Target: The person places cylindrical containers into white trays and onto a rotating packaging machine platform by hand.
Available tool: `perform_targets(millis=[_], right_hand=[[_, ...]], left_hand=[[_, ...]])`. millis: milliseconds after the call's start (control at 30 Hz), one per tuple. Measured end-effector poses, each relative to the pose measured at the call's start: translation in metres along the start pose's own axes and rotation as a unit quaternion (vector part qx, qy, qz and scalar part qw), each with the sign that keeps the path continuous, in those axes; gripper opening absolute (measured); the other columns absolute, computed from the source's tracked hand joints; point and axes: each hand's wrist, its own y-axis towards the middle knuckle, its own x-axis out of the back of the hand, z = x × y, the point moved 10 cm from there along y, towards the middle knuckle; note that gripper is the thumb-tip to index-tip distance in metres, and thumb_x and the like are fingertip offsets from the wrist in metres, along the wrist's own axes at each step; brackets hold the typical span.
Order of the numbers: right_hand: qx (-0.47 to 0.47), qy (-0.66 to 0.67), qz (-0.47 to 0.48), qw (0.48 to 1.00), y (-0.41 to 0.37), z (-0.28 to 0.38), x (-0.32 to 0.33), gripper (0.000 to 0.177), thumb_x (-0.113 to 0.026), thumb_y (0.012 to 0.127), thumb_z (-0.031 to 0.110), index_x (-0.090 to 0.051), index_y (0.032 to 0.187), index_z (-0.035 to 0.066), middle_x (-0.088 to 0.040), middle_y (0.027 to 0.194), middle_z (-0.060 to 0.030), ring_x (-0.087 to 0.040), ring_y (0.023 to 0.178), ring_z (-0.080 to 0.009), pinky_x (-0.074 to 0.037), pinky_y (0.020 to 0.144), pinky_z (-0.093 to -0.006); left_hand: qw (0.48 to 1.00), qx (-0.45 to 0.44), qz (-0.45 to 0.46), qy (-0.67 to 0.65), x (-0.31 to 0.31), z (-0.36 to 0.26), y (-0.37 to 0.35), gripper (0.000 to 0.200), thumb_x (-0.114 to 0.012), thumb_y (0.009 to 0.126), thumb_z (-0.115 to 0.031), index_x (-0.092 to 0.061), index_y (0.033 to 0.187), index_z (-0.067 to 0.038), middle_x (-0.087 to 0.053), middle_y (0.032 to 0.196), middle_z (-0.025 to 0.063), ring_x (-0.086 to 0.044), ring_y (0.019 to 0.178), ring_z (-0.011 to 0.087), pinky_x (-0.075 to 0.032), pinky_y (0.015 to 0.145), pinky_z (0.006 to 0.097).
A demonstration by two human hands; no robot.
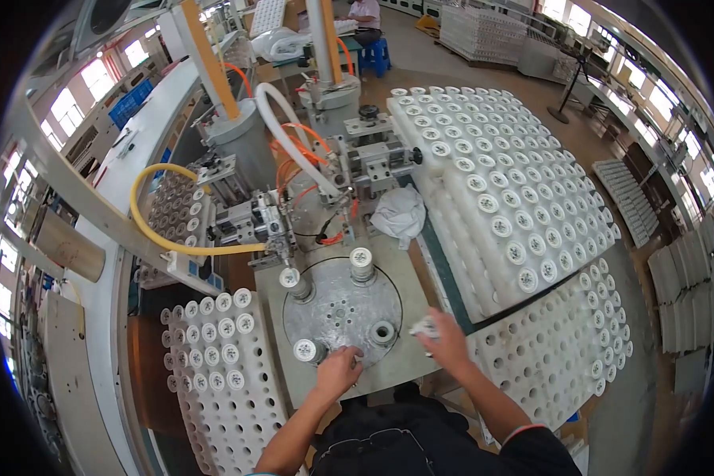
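Observation:
My right hand (446, 344) grips a white round lamp part (424, 326) beside the right edge of the round metal turntable (337, 329). Just to its left on the turntable, a holder (382, 333) stands with its dark hole showing. My left hand (340, 371) is over the turntable's front edge, its fingers curled together; what they hold, if anything, is hidden. Close to its left, a white lamp part (305, 350) sits upright in another holder. Two more white-topped parts stand in holders toward the back of the turntable, one at left (290, 278) and one at right (361, 258).
At left, a white tray (254, 401) carries several lamp parts in its far rows. To the right are a partly filled tray (523, 361) and a high full stack (444, 230). Metal machine heads with hoses (250, 222) and a white cloth (399, 214) stand behind the turntable.

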Motion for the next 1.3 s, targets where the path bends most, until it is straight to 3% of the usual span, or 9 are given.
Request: perform_targets(millis=[167, 300, 500, 733, 800, 867, 1000, 1200, 1300], right_hand=[[0.129, -0.111, 0.140, 0.976, 0.012, 0.022, -0.120, 0.060, -0.069, 0.077, 0.029, -0.045, 0.130, 0.016, -0.055, 0.106, -0.0108, -0.056, 0.091, -0.0303, -0.042, 0.075, -0.0413], [0.165, -0.138, 0.102, 0.971, 0.004, 0.016, -0.121, 0.071, -0.072, 0.075, 0.030, -0.040, 0.136, 0.015, -0.054, 0.106, -0.0116, -0.056, 0.093, -0.0306, -0.042, 0.076, -0.0421], [0.029, -0.019, 0.112, 0.993, -0.003, -0.006, -0.067, 0.081, -0.072, 0.074, 0.029, -0.030, 0.141, 0.012, -0.054, 0.108, -0.0136, -0.056, 0.094, -0.0310, -0.044, 0.079, -0.0433], [-0.094, 0.095, 0.027, 0.991, 0.032, -0.059, -0.051, 0.063, -0.066, 0.078, 0.015, -0.041, 0.135, 0.008, -0.058, 0.092, -0.0089, -0.055, 0.084, -0.0282, -0.043, 0.075, -0.0426], [-0.076, 0.099, 0.015, 0.992, 0.046, -0.047, -0.056, 0.060, -0.065, 0.078, 0.012, -0.043, 0.134, 0.008, -0.057, 0.090, -0.0074, -0.055, 0.084, -0.0274, -0.042, 0.075, -0.0422], [0.078, -0.009, -0.053, 0.996, 0.053, 0.004, -0.052, 0.055, -0.062, 0.079, 0.008, -0.046, 0.131, 0.008, -0.055, 0.085, -0.0076, -0.053, 0.075, -0.0226, -0.043, 0.072, -0.0364], [0.250, -0.093, 0.052, 0.962, 0.046, 0.063, -0.112, 0.057, -0.066, 0.075, 0.015, -0.050, 0.129, 0.014, -0.056, 0.086, -0.0046, -0.053, 0.085, -0.0222, -0.038, 0.076, -0.0380], [0.269, -0.160, 0.136, 0.940, 0.030, 0.061, -0.161, 0.060, -0.071, 0.070, 0.023, -0.053, 0.125, 0.013, -0.057, 0.090, -0.0065, -0.052, 0.089, -0.0244, -0.037, 0.080, -0.0401], [0.304, -0.086, 0.090, 0.944, 0.030, 0.084, -0.133, 0.056, -0.071, 0.069, 0.025, -0.055, 0.121, 0.013, -0.056, 0.097, -0.0068, -0.052, 0.095, -0.0243, -0.035, 0.087, -0.0406]], left_hand=[[0.998, 0.049, -0.023, -0.028, 0.025, 0.009, -0.008, 0.025, -0.063, 0.074, -0.017, -0.062, 0.099, -0.012, -0.060, 0.085, 0.0090, -0.061, 0.080, 0.0273, -0.049, 0.070, 0.0390], [0.994, 0.062, -0.064, -0.070, 0.039, 0.007, -0.003, 0.025, -0.064, 0.075, -0.017, -0.063, 0.099, -0.012, -0.057, 0.088, 0.0085, -0.060, 0.075, 0.0247, -0.049, 0.068, 0.0367], [0.991, 0.078, -0.068, -0.085, 0.032, -0.015, 0.036, 0.030, -0.068, 0.075, -0.020, -0.061, 0.103, -0.013, -0.055, 0.096, 0.0072, -0.061, 0.075, 0.0232, -0.049, 0.067, 0.0371], [0.995, 0.052, -0.078, 0.032, -0.008, -0.053, 0.087, 0.050, -0.071, 0.072, -0.023, -0.052, 0.119, -0.017, -0.055, 0.105, 0.0082, -0.063, 0.087, 0.0274, -0.052, 0.070, 0.0400], [0.983, 0.001, 0.065, 0.174, -0.051, -0.044, 0.094, 0.057, -0.070, 0.071, -0.021, -0.048, 0.124, -0.018, -0.055, 0.106, 0.0088, -0.062, 0.091, 0.0299, -0.052, 0.072, 0.0414], [0.982, 0.003, 0.060, 0.182, -0.031, -0.040, 0.074, 0.058, -0.070, 0.071, -0.017, -0.048, 0.125, -0.019, -0.055, 0.106, 0.0091, -0.061, 0.092, 0.0295, -0.053, 0.072, 0.0414], [0.997, 0.012, -0.061, 0.056, 0.047, -0.023, 0.004, 0.058, -0.070, 0.072, -0.017, -0.049, 0.126, -0.021, -0.055, 0.105, 0.0103, -0.061, 0.090, 0.0297, -0.053, 0.071, 0.0402], [0.912, 0.317, -0.244, 0.085, 0.162, 0.107, -0.103, 0.059, -0.071, 0.073, -0.021, -0.049, 0.127, -0.019, -0.051, 0.113, 0.0124, -0.061, 0.090, 0.0310, -0.051, 0.072, 0.0415], [0.908, 0.321, -0.241, 0.121, 0.164, 0.152, -0.097, 0.063, -0.073, 0.070, -0.024, -0.049, 0.128, -0.018, -0.051, 0.109, 0.0126, -0.060, 0.090, 0.0312, -0.051, 0.070, 0.0410]])
